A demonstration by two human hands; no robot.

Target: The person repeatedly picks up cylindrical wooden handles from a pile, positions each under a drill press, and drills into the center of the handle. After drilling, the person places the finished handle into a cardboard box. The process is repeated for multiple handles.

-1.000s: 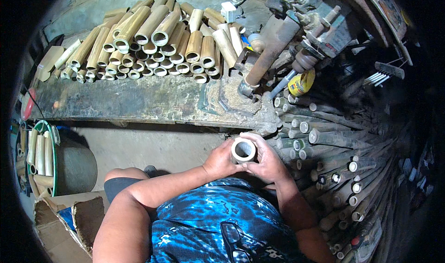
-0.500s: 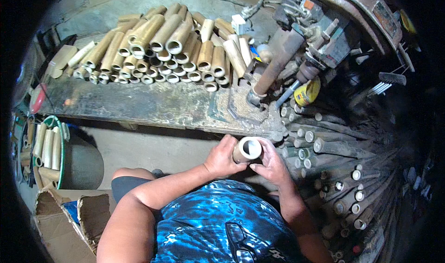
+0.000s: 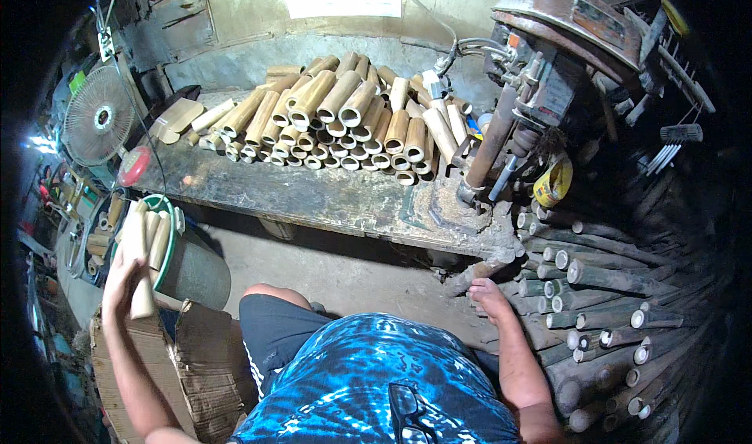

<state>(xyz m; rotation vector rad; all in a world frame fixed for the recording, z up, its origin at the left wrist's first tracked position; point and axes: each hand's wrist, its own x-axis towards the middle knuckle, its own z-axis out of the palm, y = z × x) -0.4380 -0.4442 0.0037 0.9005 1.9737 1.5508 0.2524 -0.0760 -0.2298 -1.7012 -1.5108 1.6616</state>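
Observation:
My left hand [image 3: 119, 281] is at the far left, its fingers closed on a pale bamboo tube [image 3: 142, 294]. The tube is held steeply upright over the near rim of a green-edged bucket [image 3: 205, 268], which has other bamboo tubes [image 3: 159, 244] in it. On the right, my right hand [image 3: 491, 299] is held out below the bench corner with loosely bent fingers and nothing visible in them. Just beyond its fingertips lies a dusty bamboo piece [image 3: 471, 275]; whether they touch cannot be made out.
A pile of cut bamboo tubes [image 3: 337, 123] covers the back of the workbench [image 3: 274, 197]. At its right end stands a drill press [image 3: 540, 92]. Long bamboo poles [image 3: 619, 276] are stacked to the right. A torn cardboard box [image 3: 207, 358] and a fan [image 3: 98, 115] are on the left.
Both hands held a bamboo tube together before my chest. Now my left hand has swung far left with a tube to the bucket, and my right hand has moved apart. The view has shifted.

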